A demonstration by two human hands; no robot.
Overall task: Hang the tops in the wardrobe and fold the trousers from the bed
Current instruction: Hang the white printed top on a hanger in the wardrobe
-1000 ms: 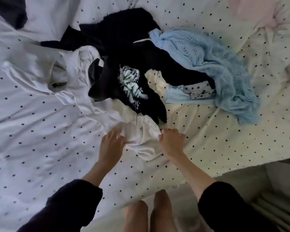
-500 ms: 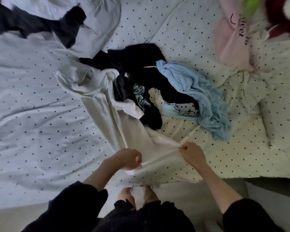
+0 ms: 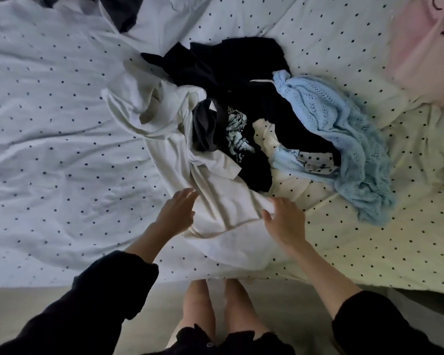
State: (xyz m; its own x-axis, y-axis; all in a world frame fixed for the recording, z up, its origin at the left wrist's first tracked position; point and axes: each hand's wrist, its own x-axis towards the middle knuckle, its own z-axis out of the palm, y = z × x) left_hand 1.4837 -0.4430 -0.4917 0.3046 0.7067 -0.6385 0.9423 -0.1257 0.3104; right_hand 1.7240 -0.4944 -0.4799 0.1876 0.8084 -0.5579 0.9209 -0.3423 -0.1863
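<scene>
A long white garment point(image 3: 215, 201) lies stretched from the pile toward the bed's near edge. My left hand point(image 3: 176, 212) hovers at its left side with fingers straight, blurred. On the garment's right edge rests my right hand point(image 3: 285, 220), fingers spread flat. Behind the white garment sits a heap of dark clothes point(image 3: 231, 73), one with a pale printed graphic point(image 3: 237, 134). A light blue knitted top point(image 3: 344, 139) drapes over the heap's right side.
The bed has a white dotted cover point(image 3: 49, 149). A pink garment with lettering point(image 3: 426, 47) lies at the far right. Another dark garment point(image 3: 121, 11) sits at the top left. My bare legs point(image 3: 210, 308) stand against the bed's near edge.
Both hands gripped the white garment's end and pulled it toward the bed's edge. They have let go, and the garment now lies flat with both hands open over it.
</scene>
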